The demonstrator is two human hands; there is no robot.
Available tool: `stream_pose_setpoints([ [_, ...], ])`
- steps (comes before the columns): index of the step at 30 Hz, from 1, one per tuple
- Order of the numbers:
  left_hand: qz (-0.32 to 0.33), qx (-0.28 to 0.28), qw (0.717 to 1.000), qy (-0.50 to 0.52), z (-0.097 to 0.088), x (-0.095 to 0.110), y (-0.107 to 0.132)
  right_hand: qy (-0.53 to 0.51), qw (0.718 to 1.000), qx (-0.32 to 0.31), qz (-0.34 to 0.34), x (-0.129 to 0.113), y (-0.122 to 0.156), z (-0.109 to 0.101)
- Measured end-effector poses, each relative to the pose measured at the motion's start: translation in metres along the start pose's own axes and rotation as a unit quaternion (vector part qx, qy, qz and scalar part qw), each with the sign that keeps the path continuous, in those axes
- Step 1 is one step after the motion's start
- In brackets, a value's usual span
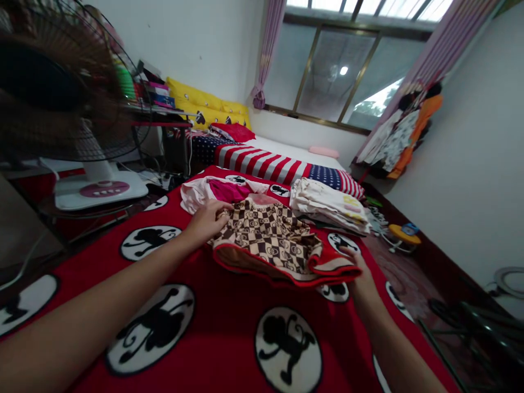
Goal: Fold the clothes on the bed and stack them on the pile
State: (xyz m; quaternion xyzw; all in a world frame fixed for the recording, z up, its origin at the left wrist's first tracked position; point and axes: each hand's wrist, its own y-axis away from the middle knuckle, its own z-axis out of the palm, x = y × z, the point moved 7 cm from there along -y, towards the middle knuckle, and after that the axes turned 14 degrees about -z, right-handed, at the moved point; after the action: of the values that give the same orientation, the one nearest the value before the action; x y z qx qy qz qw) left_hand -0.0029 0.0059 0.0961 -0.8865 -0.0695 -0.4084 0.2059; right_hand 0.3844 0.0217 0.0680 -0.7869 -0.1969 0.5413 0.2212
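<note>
A brown-and-beige checkered garment with red trim (270, 232) is spread over the red blanket, its near hem raised a little. My left hand (209, 221) is closed on its left side, thumb and fingers at the cloth's edge. At the right, my right hand (358, 267) grips the red-trimmed corner, with some fingers hidden by the fabric. Just behind lies a loose white and magenta piece of clothing (229, 190). To the right of that sits a stack of folded white clothes (327, 199).
The red blanket (221, 338) with monkey prints covers the surface before me. An electric fan (100, 185) stands close on the left. Beyond is a bed with a striped, starred cover (262, 164). A yellow-topped stool (403, 234) and hanging clothes (403, 134) are on the right.
</note>
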Motion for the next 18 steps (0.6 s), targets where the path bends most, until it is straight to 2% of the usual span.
stream_pose_setpoints([
  [2, 0.053, -0.005, 0.998, -0.038, 0.010, 0.000, 0.017, -0.014, 0.998, 0.030, 0.047, 0.024, 0.014, -0.006],
  [4, 0.090, -0.039, 0.994, -0.052, 0.016, 0.002, 0.038, -0.025, 0.997, 0.033, 0.071, 0.032, 0.028, -0.010],
  [9, 0.186, -0.122, 0.967, -0.120, 0.028, 0.011, 0.082, 0.023, 0.997, -0.042, 0.062, 0.016, 0.046, -0.004],
  [12, 0.229, -0.160, 0.944, -0.174, 0.045, 0.007, 0.094, 0.067, 0.993, -0.096, 0.020, 0.009, 0.051, 0.009],
  [15, 0.229, -0.174, 0.941, -0.176, 0.056, 0.005, 0.096, 0.118, 0.982, -0.127, -0.073, 0.001, 0.050, 0.021],
  [16, 0.229, -0.177, 0.943, -0.167, 0.056, 0.008, 0.096, 0.126, 0.978, -0.137, -0.093, -0.003, 0.049, 0.023],
  [18, 0.229, -0.187, 0.945, -0.136, 0.047, 0.021, 0.097, 0.110, 0.976, -0.163, -0.091, -0.011, 0.046, 0.024],
])
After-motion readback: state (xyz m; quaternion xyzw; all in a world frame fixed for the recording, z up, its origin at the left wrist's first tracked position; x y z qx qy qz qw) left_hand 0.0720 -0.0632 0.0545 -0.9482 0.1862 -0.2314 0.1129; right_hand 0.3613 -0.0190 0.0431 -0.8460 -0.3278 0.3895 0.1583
